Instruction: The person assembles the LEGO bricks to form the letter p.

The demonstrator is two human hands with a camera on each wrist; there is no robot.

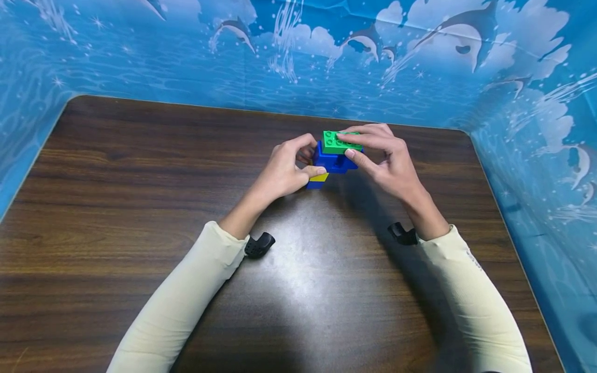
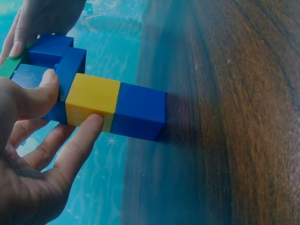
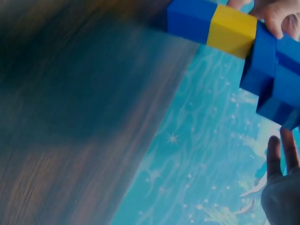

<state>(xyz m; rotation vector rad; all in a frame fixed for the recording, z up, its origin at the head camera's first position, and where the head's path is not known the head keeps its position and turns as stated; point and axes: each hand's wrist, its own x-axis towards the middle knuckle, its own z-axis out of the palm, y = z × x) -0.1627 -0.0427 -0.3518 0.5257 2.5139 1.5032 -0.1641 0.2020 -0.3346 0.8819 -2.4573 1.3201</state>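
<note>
A tower of toy building bricks stands on the table, with a blue brick at the bottom and a yellow brick on it. Wider blue bricks jut out above, and a green studded brick tops them. My left hand grips the tower's left side, thumb on the blue part and a finger touching the yellow brick in the left wrist view. With thumb and fingers, my right hand holds the green brick from the right, fingers over its studs.
The dark wood-grain table ends a short way behind the tower. A blue sea-print cloth with dolphins hangs behind and to the right. Black wrist straps sit at both sleeve cuffs.
</note>
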